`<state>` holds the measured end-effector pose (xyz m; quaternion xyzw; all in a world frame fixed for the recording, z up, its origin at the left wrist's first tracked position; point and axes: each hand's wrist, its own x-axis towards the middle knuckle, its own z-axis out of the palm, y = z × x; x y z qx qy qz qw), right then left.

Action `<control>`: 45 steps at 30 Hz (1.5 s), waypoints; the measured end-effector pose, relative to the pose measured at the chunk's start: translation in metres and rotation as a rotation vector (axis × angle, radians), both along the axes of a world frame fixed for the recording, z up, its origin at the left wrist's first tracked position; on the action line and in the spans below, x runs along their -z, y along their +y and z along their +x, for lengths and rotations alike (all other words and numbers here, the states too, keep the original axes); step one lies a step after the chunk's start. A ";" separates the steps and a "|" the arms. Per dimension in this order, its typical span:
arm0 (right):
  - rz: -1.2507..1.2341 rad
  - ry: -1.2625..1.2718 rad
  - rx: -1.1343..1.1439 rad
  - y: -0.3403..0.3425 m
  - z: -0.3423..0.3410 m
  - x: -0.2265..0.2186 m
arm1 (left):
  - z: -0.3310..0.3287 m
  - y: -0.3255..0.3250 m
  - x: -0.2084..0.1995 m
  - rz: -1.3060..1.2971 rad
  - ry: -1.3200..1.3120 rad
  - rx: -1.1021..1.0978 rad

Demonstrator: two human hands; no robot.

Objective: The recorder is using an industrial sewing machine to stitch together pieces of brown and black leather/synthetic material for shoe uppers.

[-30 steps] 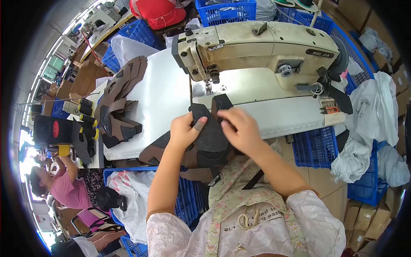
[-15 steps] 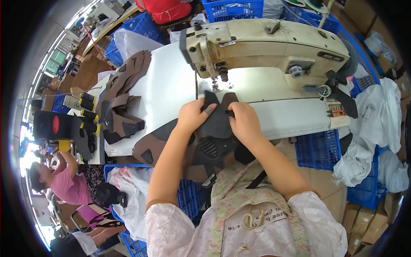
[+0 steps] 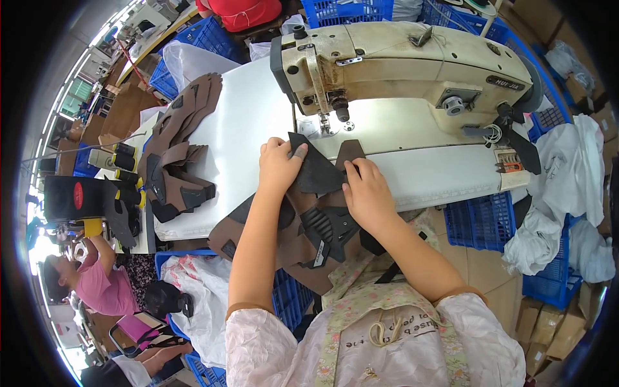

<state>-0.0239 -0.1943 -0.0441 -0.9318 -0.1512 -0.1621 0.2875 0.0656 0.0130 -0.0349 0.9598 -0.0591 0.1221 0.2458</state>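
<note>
A brown and black shoe upper [image 3: 329,233] hangs over the front edge of the sewing machine table, near my lap. My left hand [image 3: 280,166] pinches its black pointed flap [image 3: 314,169], thumb on top and fingertips curled at the edge. Its brown flap [image 3: 350,151] lies under the fingers of my right hand [image 3: 369,192], which are bent and pressed onto the material. Just beyond the flaps are the presser foot and needle [image 3: 324,122] of the cream sewing machine [image 3: 412,68]; the black tip stops short of them.
Left on the white table lies a stack of brown and black upper pieces [image 3: 184,129]. Thread spools [image 3: 126,161] stand further left. Blue crates [image 3: 478,222] sit below and around the table. White plastic bags [image 3: 538,235] hang at right. A person in pink [image 3: 103,284] works at left.
The black flap has swung left, uncovering more of the brown flap. My left hand has moved slightly left with it. My right hand's fingers have spread over the brown flap.
</note>
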 end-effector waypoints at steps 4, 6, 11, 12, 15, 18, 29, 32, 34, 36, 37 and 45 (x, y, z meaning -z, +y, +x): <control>-0.059 -0.025 0.010 -0.002 0.000 0.003 | 0.010 0.011 0.006 -0.490 0.041 0.077; -0.045 -0.025 0.004 -0.006 0.005 0.007 | 0.008 0.010 -0.012 -0.931 0.488 -0.034; -0.051 -0.049 -0.057 -0.007 0.013 0.005 | 0.015 0.018 -0.016 -0.315 0.382 0.311; -0.065 -0.041 -0.059 -0.008 0.014 0.006 | 0.016 0.008 -0.020 -0.033 0.278 0.314; -0.092 -0.020 -0.051 -0.009 0.012 0.003 | 0.010 -0.022 -0.037 0.286 0.168 0.261; -0.105 -0.003 -0.040 -0.005 0.011 0.002 | 0.000 -0.034 -0.042 0.234 -0.006 0.312; -0.095 -0.008 -0.044 -0.010 0.010 0.005 | -0.026 -0.027 -0.026 0.192 0.150 0.474; -0.074 0.002 -0.065 -0.012 0.011 0.004 | -0.023 -0.021 -0.024 0.147 0.151 0.513; -0.077 -0.004 -0.076 -0.013 0.013 0.004 | -0.021 -0.021 -0.020 0.144 0.139 0.526; -0.079 -0.009 -0.079 -0.014 0.013 0.006 | -0.020 -0.021 -0.018 0.140 0.126 0.537; -0.082 -0.022 -0.079 -0.014 0.013 0.007 | -0.018 -0.020 -0.018 0.139 0.138 0.546; -0.123 -0.004 -0.119 -0.020 0.022 0.005 | -0.018 -0.020 -0.019 0.077 0.212 0.531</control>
